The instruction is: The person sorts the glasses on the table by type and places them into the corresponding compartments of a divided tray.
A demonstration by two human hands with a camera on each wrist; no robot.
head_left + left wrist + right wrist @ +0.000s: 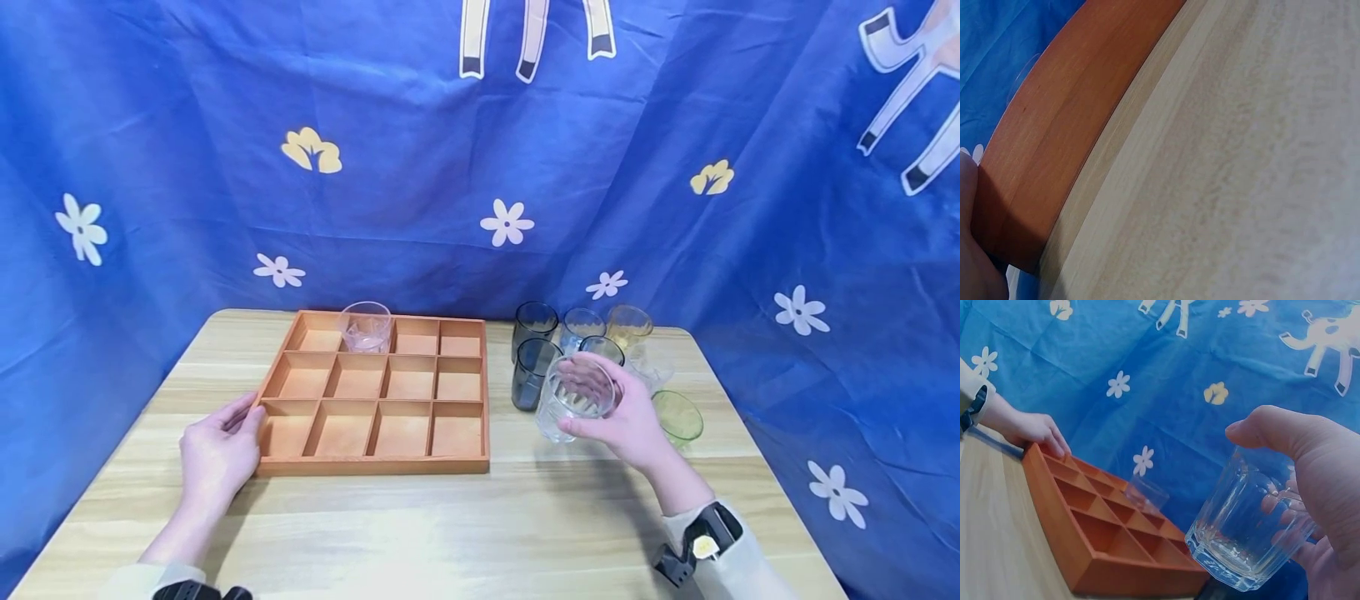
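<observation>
My right hand (626,417) holds a clear drinking glass (573,404) right of the tray, thumb on the near side and fingers round the far side. In the right wrist view this glass (1244,531) is faceted, with a thick base, and tilted. The left hand (221,450) grips the left wall of a divided wooden tray (375,467) near its front corner. A pinkish clear glass (366,329) stands in the tray's back row, second compartment from the left. In the left wrist view, part of the left hand (979,262) touches the tray's end.
Right of the tray stand dark grey glasses (528,387), a blue glass (582,323), an amber glass (630,323) and a green glass (678,417). Another clear glass is partly hidden behind the right hand. A blue patterned curtain (420,167) borders the wooden table (390,533).
</observation>
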